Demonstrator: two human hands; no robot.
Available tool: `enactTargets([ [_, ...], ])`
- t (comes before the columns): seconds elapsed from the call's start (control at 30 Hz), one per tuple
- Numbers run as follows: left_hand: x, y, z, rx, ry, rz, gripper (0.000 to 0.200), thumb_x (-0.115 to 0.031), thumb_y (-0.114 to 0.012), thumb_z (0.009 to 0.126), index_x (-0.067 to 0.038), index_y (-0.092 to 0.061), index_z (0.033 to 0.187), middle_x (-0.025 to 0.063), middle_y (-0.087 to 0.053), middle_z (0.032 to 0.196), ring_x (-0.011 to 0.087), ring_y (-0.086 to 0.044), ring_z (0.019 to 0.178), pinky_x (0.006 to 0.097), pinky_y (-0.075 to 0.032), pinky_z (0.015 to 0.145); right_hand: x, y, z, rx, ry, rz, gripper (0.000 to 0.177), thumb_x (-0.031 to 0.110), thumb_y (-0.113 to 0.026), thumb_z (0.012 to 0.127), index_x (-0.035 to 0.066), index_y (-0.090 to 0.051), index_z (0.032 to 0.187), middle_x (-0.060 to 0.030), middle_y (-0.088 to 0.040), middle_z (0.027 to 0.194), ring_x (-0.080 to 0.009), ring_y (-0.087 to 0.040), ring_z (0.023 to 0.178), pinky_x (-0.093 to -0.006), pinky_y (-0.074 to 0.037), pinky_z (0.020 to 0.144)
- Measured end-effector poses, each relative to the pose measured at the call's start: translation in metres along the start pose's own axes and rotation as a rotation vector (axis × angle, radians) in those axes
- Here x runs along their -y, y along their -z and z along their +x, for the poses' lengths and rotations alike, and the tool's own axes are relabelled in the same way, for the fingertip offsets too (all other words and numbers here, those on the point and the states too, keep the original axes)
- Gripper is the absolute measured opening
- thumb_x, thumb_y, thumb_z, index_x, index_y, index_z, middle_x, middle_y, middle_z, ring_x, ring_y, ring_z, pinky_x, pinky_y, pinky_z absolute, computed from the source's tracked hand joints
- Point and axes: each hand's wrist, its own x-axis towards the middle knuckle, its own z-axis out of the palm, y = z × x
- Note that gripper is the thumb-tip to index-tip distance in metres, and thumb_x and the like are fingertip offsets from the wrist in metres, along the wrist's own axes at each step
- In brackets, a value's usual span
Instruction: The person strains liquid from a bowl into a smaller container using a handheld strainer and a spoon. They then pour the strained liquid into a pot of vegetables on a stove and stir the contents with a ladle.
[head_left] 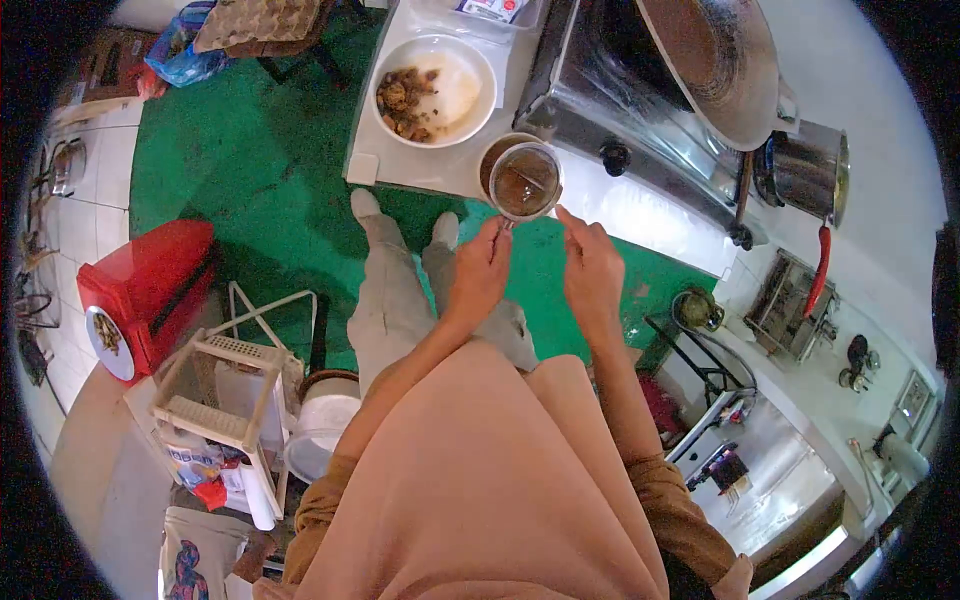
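A round metal strainer is held by its handle in my left hand, whose fingers are wrapped round it. Brown liquid or residue shows in the strainer. Partly beneath it, a bowl or cup with brown contents stands at the counter's edge. My right hand is raised just right of the strainer, its index finger near the rim; whether it touches or holds something is unclear. Beyond them, a white bowl holds brown chunks and a little liquid on the white counter.
A stove with a large wok stands at the upper right, beside a metal pot. A red container and a beige rack are at the left. The floor is green.
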Motion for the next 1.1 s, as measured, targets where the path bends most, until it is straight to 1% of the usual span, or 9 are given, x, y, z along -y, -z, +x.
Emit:
enactTargets([
  [0.07,0.003,-0.003,0.001,-0.059,-0.104,-0.018,0.019,-0.015,-0.048,0.092,-0.004,-0.056,0.105,0.0220,-0.058,0.071,0.0338,-0.059,0.059,0.0406,-0.043,0.053,-0.004,-0.005,-0.004,0.009,0.014,0.012,0.032,0.010,-0.054,0.085,0.019,-0.062,0.115,-0.0146,-0.057,0.080,-0.0333,-0.060,0.070,-0.0426,-0.048,0.059],
  [0.2,0.003,0.000,0.003,-0.054,-0.065,0.019,0.019,-0.015,-0.048,0.092,-0.004,-0.056,0.105,0.0223,-0.058,0.073,0.0354,-0.059,0.063,0.0412,-0.043,0.055,-0.005,-0.005,-0.012,0.077,0.003,-0.011,0.032,0.010,-0.054,0.085,0.019,-0.062,0.114,-0.0146,-0.057,0.080,-0.0339,-0.059,0.070,-0.0436,-0.048,0.060],
  [0.33,0.005,0.002,0.003,-0.025,-0.022,0.013,0.020,-0.016,-0.047,0.092,-0.004,-0.056,0.105,0.0224,-0.058,0.073,0.0355,-0.059,0.063,0.0414,-0.043,0.055,0.001,0.003,-0.013,0.036,-0.018,0.066,0.032,0.011,-0.054,0.085,0.020,-0.063,0.114,-0.0145,-0.057,0.080,-0.0343,-0.060,0.071,-0.0442,-0.048,0.061],
  [0.43,0.010,-0.001,0.004,-0.018,-0.036,0.016,0.020,-0.016,-0.047,0.092,-0.004,-0.056,0.105,0.0224,-0.058,0.072,0.0357,-0.059,0.063,0.0418,-0.043,0.055,-0.004,0.003,-0.015,0.077,0.047,-0.001,0.031,0.011,-0.055,0.085,0.020,-0.063,0.113,-0.0143,-0.057,0.080,-0.0336,-0.060,0.070,-0.0438,-0.049,0.060],
  [0.5,0.011,-0.002,0.004,-0.024,-0.048,0.017,0.020,-0.016,-0.047,0.092,-0.004,-0.056,0.105,0.0224,-0.057,0.071,0.0360,-0.059,0.062,0.0423,-0.043,0.055,-0.010,-0.003,-0.012,0.014,0.057,-0.015,0.031,0.010,-0.055,0.085,0.020,-0.063,0.113,-0.0141,-0.057,0.080,-0.0333,-0.059,0.069,-0.0436,-0.049,0.059],
  [0.63,0.012,-0.004,0.003,-0.034,-0.060,0.000,0.019,-0.017,-0.048,0.092,-0.005,-0.056,0.104,0.0215,-0.057,0.068,0.0354,-0.059,0.060,0.0424,-0.043,0.053,-0.006,0.001,-0.005,0.033,0.023,-0.031,0.032,0.009,-0.055,0.085,0.019,-0.063,0.114,-0.0143,-0.057,0.080,-0.0333,-0.060,0.069,-0.0435,-0.049,0.059],
  [0.73,0.006,-0.002,-0.001,-0.017,-0.029,0.019,0.019,-0.017,-0.048,0.092,-0.005,-0.057,0.103,0.0210,-0.057,0.068,0.0340,-0.059,0.059,0.0414,-0.043,0.052,0.000,0.001,-0.005,-0.036,0.024,0.054,0.033,0.008,-0.054,0.085,0.019,-0.062,0.114,-0.0140,-0.057,0.080,-0.0334,-0.060,0.070,-0.0435,-0.049,0.059],
  [1.0,0.008,-0.001,0.002,-0.051,-0.044,0.016,0.018,-0.016,-0.049,0.092,-0.005,-0.057,0.104,0.0211,-0.056,0.067,0.0296,-0.058,0.055,0.0385,-0.041,0.050,-0.004,-0.002,-0.014,0.082,0.015,-0.008,0.033,0.010,-0.053,0.086,0.019,-0.061,0.116,-0.0141,-0.058,0.081,-0.0340,-0.059,0.071,-0.0446,-0.049,0.062],
  [1.1,0.008,0.000,0.001,-0.028,-0.026,-0.007,0.019,-0.017,-0.048,0.092,-0.005,-0.057,0.104,0.0212,-0.056,0.067,0.0311,-0.058,0.056,0.0393,-0.042,0.050,0.000,-0.001,-0.015,0.043,0.012,0.052,0.033,0.010,-0.053,0.086,0.019,-0.061,0.116,-0.0138,-0.056,0.080,-0.0333,-0.059,0.070,-0.0446,-0.049,0.062],
])
